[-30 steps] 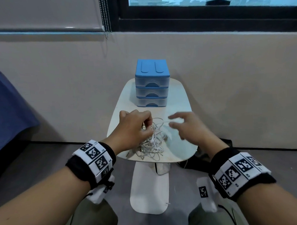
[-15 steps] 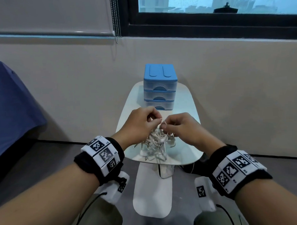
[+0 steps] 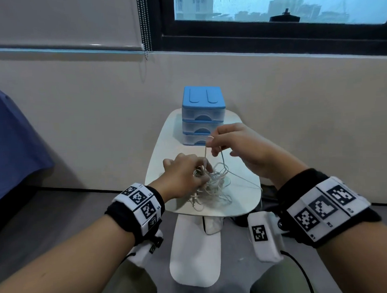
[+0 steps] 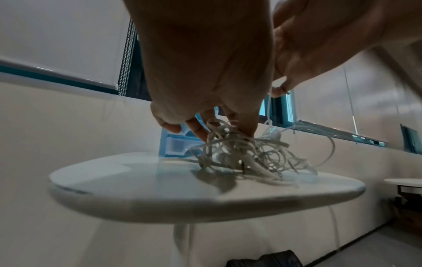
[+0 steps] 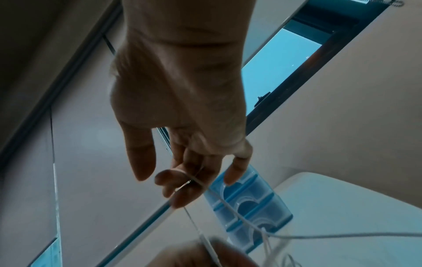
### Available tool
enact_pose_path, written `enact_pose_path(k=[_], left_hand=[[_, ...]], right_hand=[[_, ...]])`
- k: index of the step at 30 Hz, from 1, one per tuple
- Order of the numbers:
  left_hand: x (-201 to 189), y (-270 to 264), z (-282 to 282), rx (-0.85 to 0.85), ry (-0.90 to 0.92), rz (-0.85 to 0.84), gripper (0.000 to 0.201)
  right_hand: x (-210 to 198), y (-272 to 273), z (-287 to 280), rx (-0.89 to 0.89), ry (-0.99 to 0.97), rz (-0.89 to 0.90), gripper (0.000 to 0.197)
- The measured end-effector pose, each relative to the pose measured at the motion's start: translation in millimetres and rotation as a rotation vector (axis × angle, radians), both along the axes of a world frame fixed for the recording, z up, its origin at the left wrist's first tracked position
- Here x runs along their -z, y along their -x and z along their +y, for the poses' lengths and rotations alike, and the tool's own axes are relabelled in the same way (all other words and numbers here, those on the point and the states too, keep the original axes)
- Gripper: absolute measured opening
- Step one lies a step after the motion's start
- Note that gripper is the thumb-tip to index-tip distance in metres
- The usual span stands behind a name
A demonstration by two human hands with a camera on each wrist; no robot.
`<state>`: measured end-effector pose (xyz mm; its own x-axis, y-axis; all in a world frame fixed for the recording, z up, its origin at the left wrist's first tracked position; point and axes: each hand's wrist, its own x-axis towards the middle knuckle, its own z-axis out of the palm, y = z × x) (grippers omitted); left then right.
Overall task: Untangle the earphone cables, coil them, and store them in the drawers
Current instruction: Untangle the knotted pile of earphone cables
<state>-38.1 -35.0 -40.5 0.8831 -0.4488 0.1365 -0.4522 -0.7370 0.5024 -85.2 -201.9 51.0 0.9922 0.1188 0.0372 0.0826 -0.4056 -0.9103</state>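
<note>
White earphone cables [image 3: 211, 187]; blue-topped translucent drawers [image 3: 203, 115]; white table [image 3: 166, 160]; black-white checker-marked wristbands [image 3: 139, 205].

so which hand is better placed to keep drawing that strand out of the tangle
Right. The right hand already pinches the lifted strand above the tangle, free to rise. The left hand grips the pile on the table, so it likely serves better as anchor.

Two hands are showing, one left hand [image 3: 184, 175] and one right hand [image 3: 238, 149]. One tangled pile of white earphone cables [image 3: 211, 187] is lying on one white tabletop [image 3: 240, 201]. One blue box [image 3: 203, 115] is standing there, showing three drawers.
</note>
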Motion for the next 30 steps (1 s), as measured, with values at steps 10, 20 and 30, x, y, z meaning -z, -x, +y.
enact_pose_path(k=[10, 20, 30], left_hand=[[13, -15, 15, -0.039, -0.051, 0.058, 0.008], [6, -26, 14, 0.048, 0.008, 0.199, 0.018], [11, -27, 15, 0.058, 0.040, 0.190, 0.023]], right_hand=[[-12, -18, -15, -0.165, 0.960, 0.029, 0.038], [-3, -44, -36, 0.130, 1.052, -0.113, 0.020], [-12, -28, 0, 0.417, -0.292, -0.606, 0.026]])
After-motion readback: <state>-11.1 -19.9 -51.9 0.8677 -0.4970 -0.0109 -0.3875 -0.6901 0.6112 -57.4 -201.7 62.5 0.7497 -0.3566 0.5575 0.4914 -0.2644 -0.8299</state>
